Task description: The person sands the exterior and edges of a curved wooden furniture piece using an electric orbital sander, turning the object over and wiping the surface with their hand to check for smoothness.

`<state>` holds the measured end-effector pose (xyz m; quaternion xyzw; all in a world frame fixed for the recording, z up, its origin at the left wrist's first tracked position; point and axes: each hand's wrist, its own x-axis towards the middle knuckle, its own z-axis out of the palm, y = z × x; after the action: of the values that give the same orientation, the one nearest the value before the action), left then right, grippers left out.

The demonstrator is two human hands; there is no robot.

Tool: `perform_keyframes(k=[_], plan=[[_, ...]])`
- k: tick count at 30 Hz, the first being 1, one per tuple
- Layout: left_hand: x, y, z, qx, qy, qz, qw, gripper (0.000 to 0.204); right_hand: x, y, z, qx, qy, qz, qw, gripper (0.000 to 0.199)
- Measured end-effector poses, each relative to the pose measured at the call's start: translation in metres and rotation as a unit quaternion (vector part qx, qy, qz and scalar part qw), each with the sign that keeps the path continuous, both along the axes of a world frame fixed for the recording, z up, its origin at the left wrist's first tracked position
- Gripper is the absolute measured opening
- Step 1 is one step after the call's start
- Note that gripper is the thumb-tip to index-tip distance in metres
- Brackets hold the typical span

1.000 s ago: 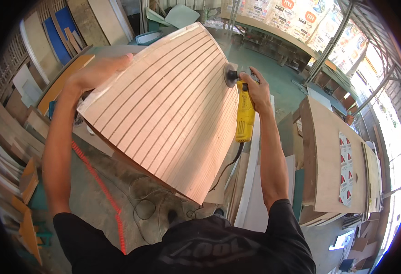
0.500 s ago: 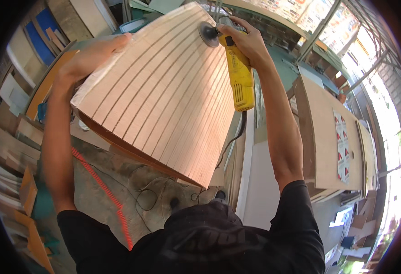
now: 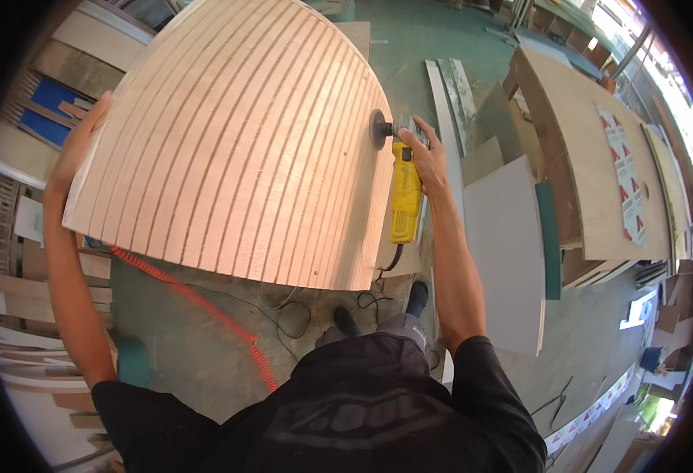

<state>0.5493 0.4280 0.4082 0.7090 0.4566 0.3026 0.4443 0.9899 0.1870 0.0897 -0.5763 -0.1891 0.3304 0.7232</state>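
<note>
The right hand [image 3: 427,154] is closed round the head of a yellow power tool [image 3: 404,201]; the tool's disc [image 3: 377,129], left of the hand, stands against the right side of a curved, grooved wooden panel [image 3: 236,158]. The left hand [image 3: 83,146] lies along the panel's left edge; its grip, partly hidden, cannot be told.
</note>
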Motion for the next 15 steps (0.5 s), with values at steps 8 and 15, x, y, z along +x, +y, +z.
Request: perform_keyframes(k=[8,15], plan=[[-0.01,-0.018,0.013,-0.064,0.002,-0.041,0.997,0.062,0.005,-0.022,-0.118,-0.01,0.098,-0.019,0.995,0.066],[0.005,-0.026,0.01,-0.066,0.005,-0.055,0.996,0.061,0.012,-0.033,-0.167,-0.026,0.136,-0.025,0.99,0.069]])
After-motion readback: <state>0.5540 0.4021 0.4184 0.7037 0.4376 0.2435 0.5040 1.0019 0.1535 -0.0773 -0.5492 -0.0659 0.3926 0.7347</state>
